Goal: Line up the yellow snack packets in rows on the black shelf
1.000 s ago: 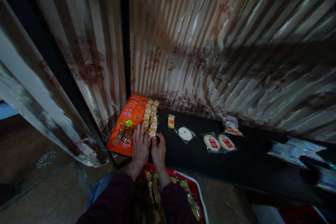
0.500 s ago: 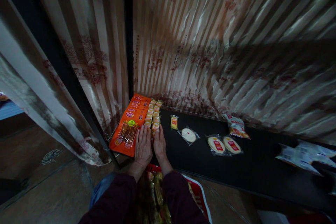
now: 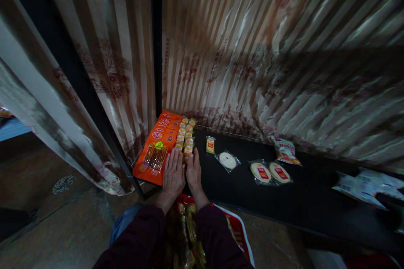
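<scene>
Two rows of small yellow wrapped snack packets (image 3: 188,139) run back along the left end of the black shelf (image 3: 221,189). My left hand (image 3: 173,173) lies flat with fingers stretched over the front of the left row, beside the orange snack bags (image 3: 156,157). At the right row's front, my right hand (image 3: 193,172) rests edge-on along the packets, its fingers straight. Neither hand is wrapped round anything. The fingers cover the nearest packets. Overlapping orange bags stand in a line left of the rows.
Below my arms is a red basket (image 3: 241,235) with yellow packets in it. Along the shelf lie a single yellow packet (image 3: 210,145), a round white wrapped cake (image 3: 227,160), two wrapped round cakes (image 3: 270,173), a chip bag (image 3: 287,151) and silvery bags (image 3: 366,187). A black post (image 3: 94,105) stands left.
Both hands stay at the front of the packet rows, with only a slight shift of the fingers. The whole view has moved a little. The packets and bags keep their arrangement.
</scene>
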Motion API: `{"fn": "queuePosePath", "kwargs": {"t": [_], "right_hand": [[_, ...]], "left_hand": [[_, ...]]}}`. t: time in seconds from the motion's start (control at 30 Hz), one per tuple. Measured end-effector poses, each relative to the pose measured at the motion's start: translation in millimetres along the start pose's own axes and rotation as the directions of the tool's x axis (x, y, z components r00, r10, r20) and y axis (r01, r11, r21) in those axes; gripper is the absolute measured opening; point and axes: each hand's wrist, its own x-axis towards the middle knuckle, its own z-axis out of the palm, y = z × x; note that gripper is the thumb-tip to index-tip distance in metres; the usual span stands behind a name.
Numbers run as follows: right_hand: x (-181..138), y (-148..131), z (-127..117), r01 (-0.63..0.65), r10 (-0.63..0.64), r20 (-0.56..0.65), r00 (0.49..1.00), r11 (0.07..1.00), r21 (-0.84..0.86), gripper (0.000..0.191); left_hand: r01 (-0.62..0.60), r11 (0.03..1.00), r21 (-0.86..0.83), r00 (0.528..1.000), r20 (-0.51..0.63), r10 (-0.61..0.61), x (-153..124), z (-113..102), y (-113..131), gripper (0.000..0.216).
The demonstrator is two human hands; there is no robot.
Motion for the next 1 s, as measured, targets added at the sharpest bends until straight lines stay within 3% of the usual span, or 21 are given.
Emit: {"fn": "queuePosePath", "kwargs": {"t": [0.47, 0.7, 0.9, 1.0], "right_hand": [[-27, 19, -14, 0.051, -0.06, -0.124, 0.991, 0.996, -0.072, 0.07], [-51, 24, -21, 0.088, -0.105, -0.147, 0.984, 0.989, -0.118, 0.062], [-59, 24, -26, 0.099, -0.122, -0.155, 0.98, 0.984, -0.147, 0.058], [-64, 27, -30, 0.117, -0.137, -0.168, 0.976, 0.985, -0.126, 0.055]], "left_hand": [[-0.003, 0.999, -0.037, 1.0, -0.017, 0.002, -1, -8, 3, 0.04], [-0.108, 0.994, 0.031, 0.994, -0.023, 0.109, -5, -6, 2, 0.039], [-0.222, 0.974, -0.034, 0.975, -0.024, 0.222, -43, -6, 14, 0.043], [-0.176, 0.98, -0.088, 0.983, 0.039, 0.18, -70, -1, 21, 0.048]]}}
